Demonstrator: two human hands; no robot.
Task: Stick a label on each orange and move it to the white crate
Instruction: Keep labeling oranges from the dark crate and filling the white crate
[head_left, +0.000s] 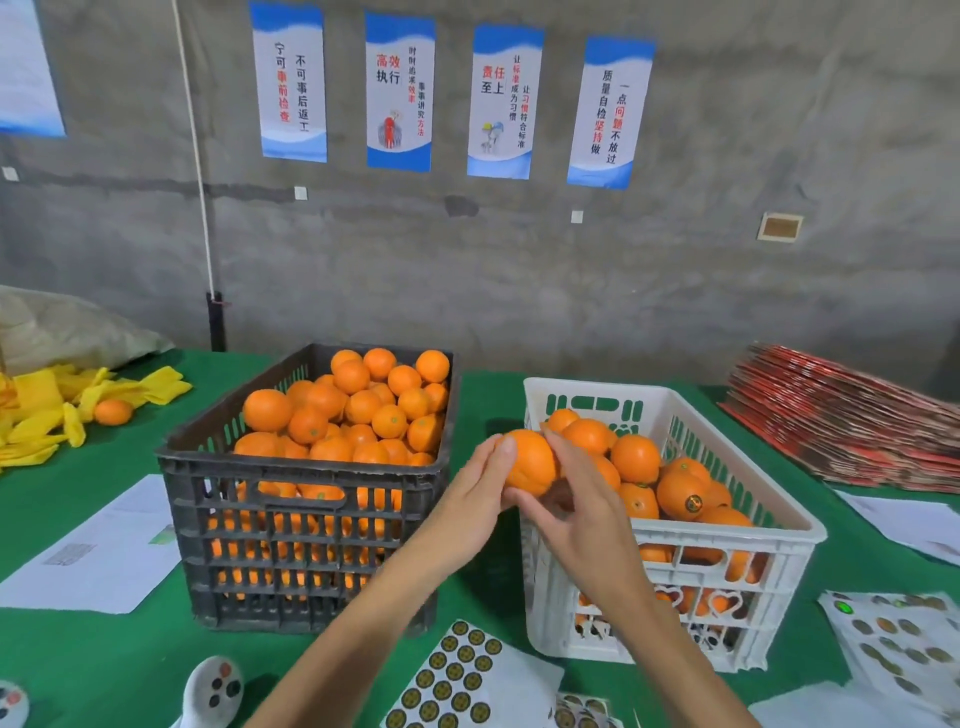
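Observation:
Both hands hold one orange (530, 462) in the air, just above the near left corner of the white crate (727, 525). My left hand (480, 493) cups it from the left and below. My right hand (576, 499) curls its fingers over the orange's right side. The white crate holds several oranges, one (680, 493) with a round label showing. A black crate (306, 483) to the left is heaped with oranges. A sheet of round gold-and-black labels (457, 675) lies on the green table at the near edge.
More label sheets (904, 644) lie at the near right. White papers (98, 551) lie left of the black crate. Yellow foam nets (47, 410) and a loose orange (112, 411) sit at far left. Red flat cartons (852, 415) are stacked at far right.

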